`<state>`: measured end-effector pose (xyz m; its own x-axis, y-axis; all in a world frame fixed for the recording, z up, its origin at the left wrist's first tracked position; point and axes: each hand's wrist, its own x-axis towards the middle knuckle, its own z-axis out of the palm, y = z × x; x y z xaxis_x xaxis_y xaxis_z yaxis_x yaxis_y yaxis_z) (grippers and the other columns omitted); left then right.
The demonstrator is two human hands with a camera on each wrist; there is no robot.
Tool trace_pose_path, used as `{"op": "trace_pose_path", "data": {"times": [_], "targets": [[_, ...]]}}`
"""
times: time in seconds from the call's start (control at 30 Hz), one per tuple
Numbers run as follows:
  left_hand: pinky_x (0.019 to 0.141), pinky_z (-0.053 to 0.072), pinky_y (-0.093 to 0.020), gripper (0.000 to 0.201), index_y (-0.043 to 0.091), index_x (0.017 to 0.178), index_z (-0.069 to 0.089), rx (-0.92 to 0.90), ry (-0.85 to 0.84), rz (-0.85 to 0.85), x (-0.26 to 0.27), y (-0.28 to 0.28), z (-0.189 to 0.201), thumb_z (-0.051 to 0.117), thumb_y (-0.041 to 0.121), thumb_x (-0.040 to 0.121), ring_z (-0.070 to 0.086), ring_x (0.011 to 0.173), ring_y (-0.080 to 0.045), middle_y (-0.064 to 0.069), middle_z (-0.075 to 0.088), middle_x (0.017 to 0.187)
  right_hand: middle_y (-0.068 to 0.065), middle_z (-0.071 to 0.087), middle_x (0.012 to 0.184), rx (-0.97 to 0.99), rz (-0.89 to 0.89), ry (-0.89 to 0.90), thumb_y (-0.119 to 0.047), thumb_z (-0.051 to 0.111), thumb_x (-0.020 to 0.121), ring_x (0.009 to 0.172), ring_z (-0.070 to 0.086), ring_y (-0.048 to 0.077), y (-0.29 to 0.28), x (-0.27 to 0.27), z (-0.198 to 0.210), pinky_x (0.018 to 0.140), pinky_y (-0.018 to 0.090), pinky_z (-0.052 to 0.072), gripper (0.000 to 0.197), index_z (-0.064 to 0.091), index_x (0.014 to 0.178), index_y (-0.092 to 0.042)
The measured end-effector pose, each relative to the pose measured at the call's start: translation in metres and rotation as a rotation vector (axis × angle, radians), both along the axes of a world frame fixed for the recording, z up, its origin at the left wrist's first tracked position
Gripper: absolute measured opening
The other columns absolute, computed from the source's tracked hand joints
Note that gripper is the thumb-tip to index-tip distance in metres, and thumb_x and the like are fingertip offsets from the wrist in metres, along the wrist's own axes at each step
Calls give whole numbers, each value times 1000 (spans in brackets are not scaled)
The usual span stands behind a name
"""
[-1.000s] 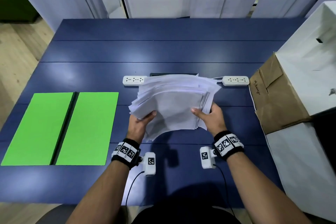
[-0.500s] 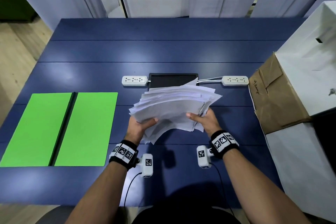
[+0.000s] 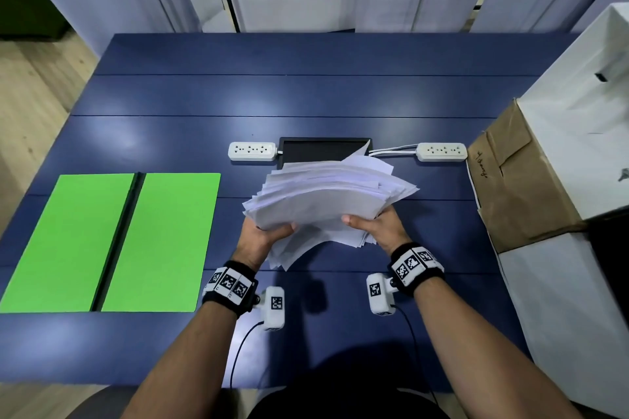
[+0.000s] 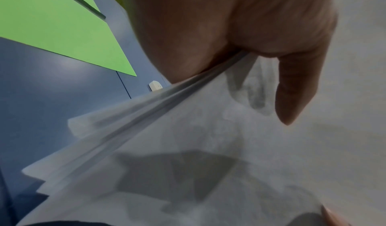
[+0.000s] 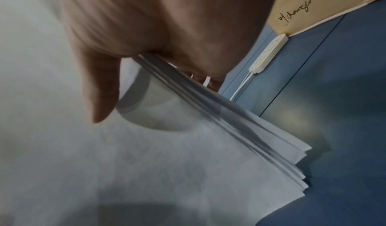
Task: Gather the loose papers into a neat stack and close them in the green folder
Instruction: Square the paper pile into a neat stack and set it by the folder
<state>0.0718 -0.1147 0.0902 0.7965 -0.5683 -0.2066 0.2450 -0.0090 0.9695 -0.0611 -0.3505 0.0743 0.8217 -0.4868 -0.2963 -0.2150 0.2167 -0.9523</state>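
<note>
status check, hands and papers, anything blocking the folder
Left hand and right hand grip uneven white paper stack, lifted. Flat green folder open at left, bare. Path clear.

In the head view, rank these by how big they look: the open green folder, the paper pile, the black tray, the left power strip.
1. green folder, lying open
2. paper pile, raised nearer the camera, so its lead over the tray is unsure
3. black tray, partly hidden behind the papers
4. left power strip
</note>
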Motion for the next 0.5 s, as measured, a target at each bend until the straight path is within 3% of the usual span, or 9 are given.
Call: {"op": "trace_pose_path", "data": {"times": [0.1,0.2,0.27,0.4,0.5], "targets": [[90,57,-28,48,34,101,80,20,-33,3,2,1,0,85,3,65,71,96,-10,7,79,102,16,70,123,16,26,-32,2,86,72,115,68,30,-4,2,3,98,38,55,64,58,129,0],[88,58,-28,54,33,96,82,15,-16,16,4,2,-2,79,-15,72,72,92,-9,7,80,98,18,68,127,28,32,-49,7,84,72,117,67,30,-7,3,6,96,35,55,68,54,132,2],[85,58,-27,54,31,95,82,11,-10,15,5,3,-2,76,-18,74,72,90,-9,6,80,97,16,69,126,34,38,-38,9,83,72,115,68,27,-7,2,9,94,31,55,66,56,131,2],[79,58,-27,38,26,94,82,3,25,28,3,5,1,78,-3,70,73,86,-11,4,80,94,4,77,108,6,48,0,8,80,76,100,73,17,-5,1,17,88,26,56,42,68,115,0],[76,57,-30,28,14,96,78,42,59,66,0,5,-3,79,3,70,73,82,-13,2,80,91,7,78,105,-24,-15,13,1,82,77,99,74,22,-1,-2,15,94,39,57,28,74,101,-11]]}}
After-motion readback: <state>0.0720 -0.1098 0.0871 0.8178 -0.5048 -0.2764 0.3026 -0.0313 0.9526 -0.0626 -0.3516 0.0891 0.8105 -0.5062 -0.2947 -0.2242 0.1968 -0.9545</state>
